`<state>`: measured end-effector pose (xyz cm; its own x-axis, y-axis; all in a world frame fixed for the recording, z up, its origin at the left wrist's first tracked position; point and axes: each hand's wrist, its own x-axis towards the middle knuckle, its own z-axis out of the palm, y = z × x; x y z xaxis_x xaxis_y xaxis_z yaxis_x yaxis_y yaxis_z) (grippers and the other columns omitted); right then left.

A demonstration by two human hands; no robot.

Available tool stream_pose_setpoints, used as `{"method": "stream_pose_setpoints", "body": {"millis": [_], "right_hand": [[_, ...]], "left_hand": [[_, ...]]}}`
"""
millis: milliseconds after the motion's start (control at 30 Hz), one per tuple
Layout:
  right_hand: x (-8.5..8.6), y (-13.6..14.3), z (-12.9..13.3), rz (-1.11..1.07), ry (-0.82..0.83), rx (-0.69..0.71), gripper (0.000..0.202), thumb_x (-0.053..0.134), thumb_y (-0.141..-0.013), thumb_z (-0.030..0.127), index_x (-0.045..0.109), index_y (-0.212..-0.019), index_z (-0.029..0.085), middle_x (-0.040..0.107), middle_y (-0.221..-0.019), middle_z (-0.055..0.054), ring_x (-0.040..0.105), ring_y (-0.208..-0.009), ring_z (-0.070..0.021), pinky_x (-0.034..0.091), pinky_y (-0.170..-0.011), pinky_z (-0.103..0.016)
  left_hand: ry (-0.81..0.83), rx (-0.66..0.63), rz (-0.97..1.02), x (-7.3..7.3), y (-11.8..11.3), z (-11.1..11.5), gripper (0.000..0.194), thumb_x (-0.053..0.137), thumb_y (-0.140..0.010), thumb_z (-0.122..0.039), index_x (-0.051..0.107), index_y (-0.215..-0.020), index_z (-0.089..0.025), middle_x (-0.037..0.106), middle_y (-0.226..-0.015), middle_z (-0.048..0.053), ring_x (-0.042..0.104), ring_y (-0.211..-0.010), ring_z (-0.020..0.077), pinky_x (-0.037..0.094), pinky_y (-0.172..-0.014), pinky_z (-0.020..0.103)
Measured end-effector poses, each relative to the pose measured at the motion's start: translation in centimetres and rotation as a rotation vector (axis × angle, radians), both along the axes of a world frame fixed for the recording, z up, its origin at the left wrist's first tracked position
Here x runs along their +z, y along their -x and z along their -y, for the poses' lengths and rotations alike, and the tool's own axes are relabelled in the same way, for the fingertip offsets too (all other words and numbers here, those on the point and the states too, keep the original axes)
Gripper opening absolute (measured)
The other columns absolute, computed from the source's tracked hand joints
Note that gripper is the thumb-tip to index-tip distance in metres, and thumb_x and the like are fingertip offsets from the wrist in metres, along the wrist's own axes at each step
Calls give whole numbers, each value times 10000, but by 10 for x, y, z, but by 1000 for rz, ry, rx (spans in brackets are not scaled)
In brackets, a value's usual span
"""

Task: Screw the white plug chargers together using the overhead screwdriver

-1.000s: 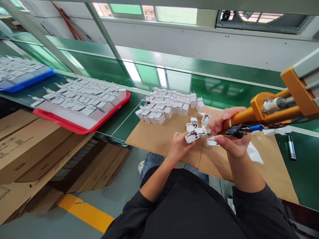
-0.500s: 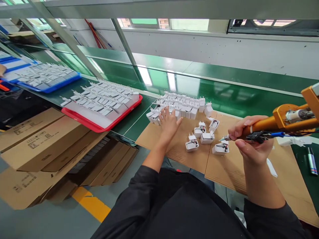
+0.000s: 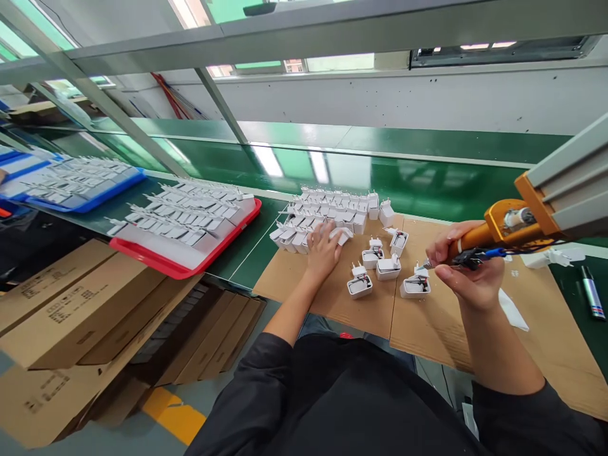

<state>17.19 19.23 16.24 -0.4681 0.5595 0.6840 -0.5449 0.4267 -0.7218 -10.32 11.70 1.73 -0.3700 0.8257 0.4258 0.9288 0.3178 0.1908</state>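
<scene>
The left hand (image 3: 324,246), having let go of the shell it held a second ago, now closes on a shell (image 3: 342,235) in the far batch (image 3: 327,215), while the right hand (image 3: 468,272) still grips the orange tool (image 3: 494,233) over the opened shells (image 3: 387,266).

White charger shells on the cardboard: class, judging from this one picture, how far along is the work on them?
Looks done: five opened shells lie apart near the right hand, wiring showing inside. In hand: the left hand rests on the packed cluster of shells, apparently taking one, while the right grips the orange tool. Left: most of that cluster.
</scene>
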Motion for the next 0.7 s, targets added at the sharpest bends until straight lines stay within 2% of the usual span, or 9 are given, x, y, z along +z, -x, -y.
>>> {"method": "stream_pose_setpoints", "body": {"millis": [67,133,200,267,333,467,567,633,700], "right_hand": [[-2,0,-1,4,-9,3,382,824,-697,195,630,-1018,268,532,-788,12,525,-648,-125,491,-508,-263],[-3,0,-3,11,-23,-4,395,837,-688,222,631,-1021,271,541,-792,7,522,-638,-129,482,-493,-266],[-4,0,-4,13,-34,-10,400,852,-679,256,635,-1015,268,549,-783,1,519,-625,-132,475,-481,-270],[-4,0,-5,10,-34,-21,401,862,-674,282,636,-1006,263,548,-765,-1,515,-612,-133,474,-476,-273],[-4,0,-5,8,-30,-30,398,860,-676,286,634,-1003,265,542,-759,1,515,-610,-133,474,-477,-273],[-4,-1,-4,8,-20,-19,388,836,-688,234,634,-1016,277,523,-773,10,522,-636,-131,480,-499,-270],[-4,-2,-4,13,-10,-12,398,819,-688,195,631,-1029,278,509,-777,17,528,-650,-129,485,-522,-277],[-4,-3,-5,8,-18,-14,398,815,-686,187,631,-1028,272,507,-766,18,534,-646,-129,476,-515,-276],[-4,-2,-6,-4,-23,-24,395,827,-677,198,636,-1017,265,507,-739,18,535,-627,-132,460,-496,-277]], "left_hand": [[10,-117,75,-4,-3,1,378,444,-968,-223,630,-1296,-211,620,-1371,111,494,-1327,276,373,-1128,453],[-22,-153,152,-7,-3,1,353,412,-986,-227,648,-1247,-187,675,-1260,117,544,-1262,245,416,-1102,407],[-45,-166,195,-11,0,0,346,475,-974,-268,632,-1269,-181,627,-1340,130,492,-1330,258,389,-1140,425],[-4,-218,231,-13,5,-1,448,608,-912,-315,588,-1341,-187,514,-1481,138,407,-1415,290,340,-1183,460],[51,-256,288,-13,10,-2,545,678,-863,-319,563,-1381,-195,437,-1547,140,387,-1438,305,331,-1192,470],[2,-193,447,-5,14,0,430,648,-872,-300,642,-1290,-202,528,-1475,127,528,-1325,279,411,-1137,435],[-50,-170,693,2,10,9,388,568,-909,-368,662,-1240,-189,689,-1237,105,662,-1083,236,529,-963,374],[-57,-155,881,2,4,19,405,482,-947,-410,660,-1223,-174,735,-1070,85,688,-955,213,554,-856,335],[-75,-105,959,-1,-4,29,396,456,-958,-423,665,-1183,-174,739,-1049,79,687,-972,217,545,-873,338]]}}
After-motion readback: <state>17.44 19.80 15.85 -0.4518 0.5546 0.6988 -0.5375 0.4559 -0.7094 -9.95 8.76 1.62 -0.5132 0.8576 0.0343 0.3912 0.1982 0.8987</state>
